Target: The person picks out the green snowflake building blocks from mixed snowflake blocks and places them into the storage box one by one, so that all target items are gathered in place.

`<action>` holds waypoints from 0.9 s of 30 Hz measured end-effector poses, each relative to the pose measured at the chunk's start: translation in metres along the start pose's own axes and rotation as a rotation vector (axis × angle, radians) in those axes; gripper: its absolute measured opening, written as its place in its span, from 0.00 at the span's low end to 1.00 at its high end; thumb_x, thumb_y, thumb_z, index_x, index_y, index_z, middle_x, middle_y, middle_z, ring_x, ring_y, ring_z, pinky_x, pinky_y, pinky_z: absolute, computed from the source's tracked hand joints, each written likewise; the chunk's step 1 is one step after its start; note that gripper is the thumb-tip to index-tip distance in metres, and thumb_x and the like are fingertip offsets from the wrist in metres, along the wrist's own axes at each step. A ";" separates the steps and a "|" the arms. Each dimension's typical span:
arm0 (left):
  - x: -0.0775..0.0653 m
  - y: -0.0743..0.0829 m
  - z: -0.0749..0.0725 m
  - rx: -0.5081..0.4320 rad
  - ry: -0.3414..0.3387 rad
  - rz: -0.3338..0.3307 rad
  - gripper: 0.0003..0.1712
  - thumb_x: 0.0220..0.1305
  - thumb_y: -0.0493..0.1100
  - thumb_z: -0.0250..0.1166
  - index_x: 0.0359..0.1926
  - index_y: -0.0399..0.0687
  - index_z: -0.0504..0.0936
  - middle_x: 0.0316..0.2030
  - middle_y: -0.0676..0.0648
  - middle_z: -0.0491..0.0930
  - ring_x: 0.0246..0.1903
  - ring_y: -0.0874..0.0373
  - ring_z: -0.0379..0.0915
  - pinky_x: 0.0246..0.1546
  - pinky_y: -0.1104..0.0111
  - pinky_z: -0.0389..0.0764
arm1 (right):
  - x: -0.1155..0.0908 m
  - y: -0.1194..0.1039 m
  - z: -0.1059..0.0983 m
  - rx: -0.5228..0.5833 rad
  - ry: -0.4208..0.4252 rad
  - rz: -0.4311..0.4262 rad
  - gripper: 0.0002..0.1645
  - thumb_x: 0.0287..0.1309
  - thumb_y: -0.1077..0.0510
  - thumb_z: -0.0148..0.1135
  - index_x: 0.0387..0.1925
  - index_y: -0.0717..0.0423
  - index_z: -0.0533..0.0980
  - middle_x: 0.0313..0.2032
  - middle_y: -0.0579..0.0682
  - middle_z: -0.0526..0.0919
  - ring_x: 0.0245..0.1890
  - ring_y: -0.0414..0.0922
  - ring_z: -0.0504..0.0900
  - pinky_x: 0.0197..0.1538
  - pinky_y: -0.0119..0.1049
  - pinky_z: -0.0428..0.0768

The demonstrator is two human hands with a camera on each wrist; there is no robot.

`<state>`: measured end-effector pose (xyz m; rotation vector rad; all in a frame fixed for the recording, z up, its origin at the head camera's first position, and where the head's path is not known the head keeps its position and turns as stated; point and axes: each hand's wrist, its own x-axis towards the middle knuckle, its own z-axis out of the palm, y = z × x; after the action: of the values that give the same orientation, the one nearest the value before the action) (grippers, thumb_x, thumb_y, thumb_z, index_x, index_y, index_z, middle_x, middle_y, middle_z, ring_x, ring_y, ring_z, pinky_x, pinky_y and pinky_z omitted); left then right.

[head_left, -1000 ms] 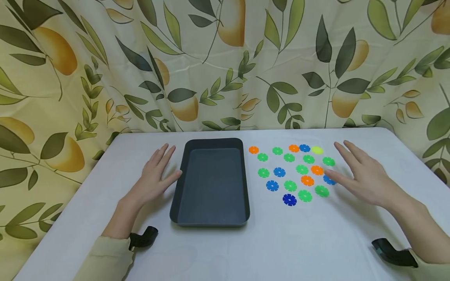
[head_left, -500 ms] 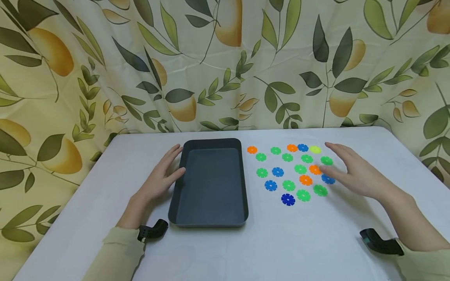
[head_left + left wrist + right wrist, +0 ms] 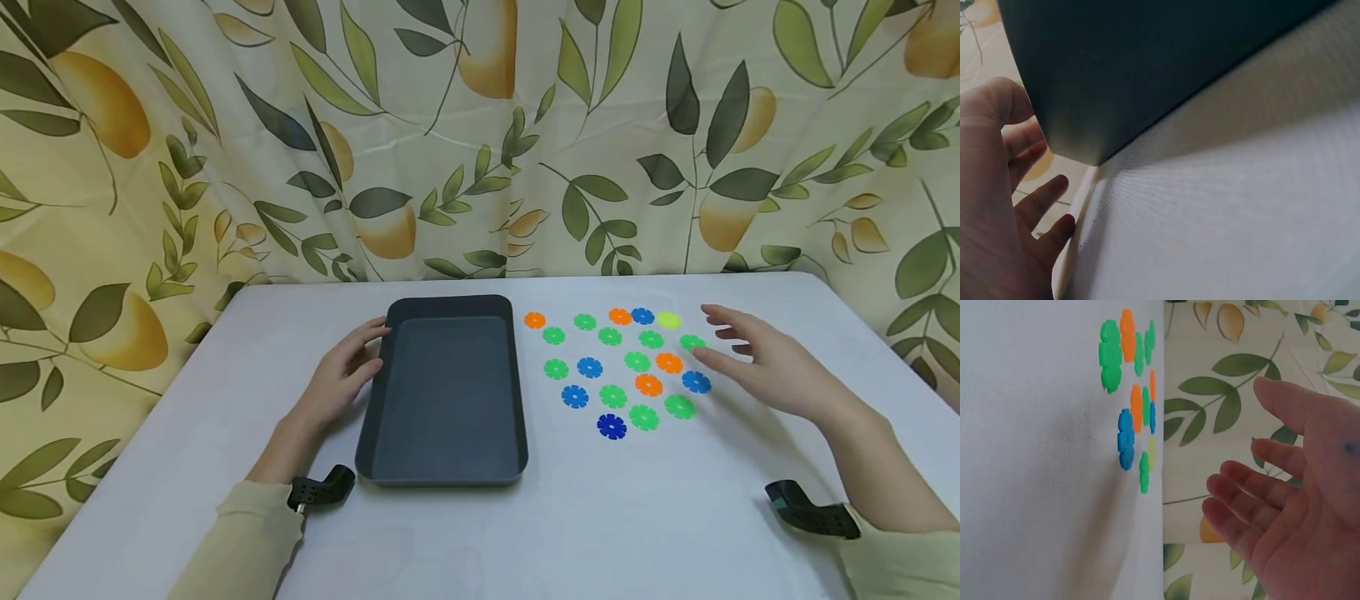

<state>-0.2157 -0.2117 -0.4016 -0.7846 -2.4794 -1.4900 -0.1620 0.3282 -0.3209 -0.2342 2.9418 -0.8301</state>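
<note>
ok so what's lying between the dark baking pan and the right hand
In the head view, scattered notched plastic discs in green, orange, blue and yellow-green lie on the white tablecloth between the baking pan and the right hand.

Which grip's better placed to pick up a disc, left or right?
Likely the right grip: it hovers by the discs, holding nothing, thumb toward them. The left grip is at the tray's left edge, with the tray between it and the discs.
</note>
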 end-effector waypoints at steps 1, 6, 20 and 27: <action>0.000 -0.001 0.000 0.003 -0.004 0.002 0.25 0.72 0.32 0.56 0.68 0.36 0.71 0.73 0.41 0.62 0.74 0.46 0.53 0.70 0.48 0.60 | -0.001 0.001 -0.001 0.004 0.002 -0.001 0.46 0.72 0.46 0.58 0.77 0.66 0.50 0.70 0.73 0.58 0.63 0.72 0.63 0.60 0.72 0.66; -0.001 -0.001 0.002 0.008 -0.008 -0.003 0.25 0.69 0.30 0.56 0.67 0.36 0.72 0.73 0.42 0.63 0.73 0.48 0.55 0.70 0.52 0.61 | -0.004 0.004 -0.002 0.016 0.001 0.001 0.43 0.72 0.47 0.58 0.76 0.66 0.53 0.67 0.72 0.63 0.62 0.70 0.66 0.59 0.70 0.69; -0.002 -0.002 0.003 -0.026 0.010 -0.003 0.25 0.68 0.28 0.55 0.66 0.35 0.73 0.73 0.40 0.63 0.66 0.39 0.67 0.66 0.47 0.66 | -0.003 0.010 0.002 0.054 -0.101 -0.037 0.31 0.68 0.52 0.64 0.65 0.66 0.70 0.56 0.63 0.79 0.54 0.60 0.79 0.49 0.40 0.83; -0.002 -0.002 0.004 -0.045 -0.010 -0.024 0.25 0.69 0.29 0.54 0.66 0.35 0.71 0.74 0.42 0.61 0.68 0.42 0.64 0.67 0.48 0.65 | -0.003 0.004 0.010 0.059 -0.177 -0.068 0.27 0.61 0.56 0.72 0.57 0.64 0.77 0.52 0.56 0.82 0.47 0.50 0.81 0.43 0.29 0.81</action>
<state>-0.2145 -0.2095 -0.4054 -0.7734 -2.4797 -1.5583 -0.1580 0.3271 -0.3319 -0.3845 2.7543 -0.8556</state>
